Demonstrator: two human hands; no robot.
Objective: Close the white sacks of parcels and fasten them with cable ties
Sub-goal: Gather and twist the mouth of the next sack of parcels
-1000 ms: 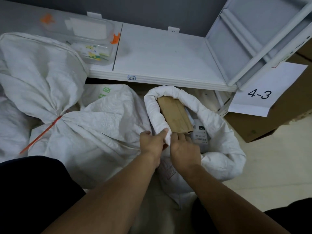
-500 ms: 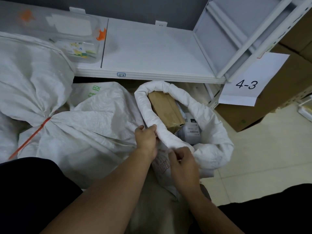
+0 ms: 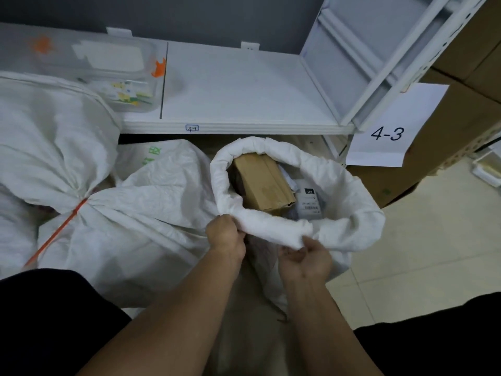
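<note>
An open white sack (image 3: 352, 213) stands on the floor in front of me, its rim rolled down into a thick ring. Inside it lie a brown cardboard parcel (image 3: 261, 181) and a grey parcel with a label (image 3: 309, 203). My left hand (image 3: 226, 236) grips the near part of the rolled rim. My right hand (image 3: 305, 257) is palm up just to the right, its fingers curled under the same rim and holding it. To the left lies a closed white sack (image 3: 130, 226), its neck fastened with an orange cable tie (image 3: 58, 230).
A low white shelf (image 3: 238, 90) runs across the back, with a clear plastic box (image 3: 89, 69) on its left. A paper sign reading 4-3 (image 3: 390, 128) hangs on the shelf post. Cardboard boxes (image 3: 447, 137) stand at right on the tiled floor (image 3: 423, 253).
My right hand has left the sack's mouth, dropped below the rim and turned palm up under it. My left hand keeps its grip. The rolled rim has been pulled toward me.
</note>
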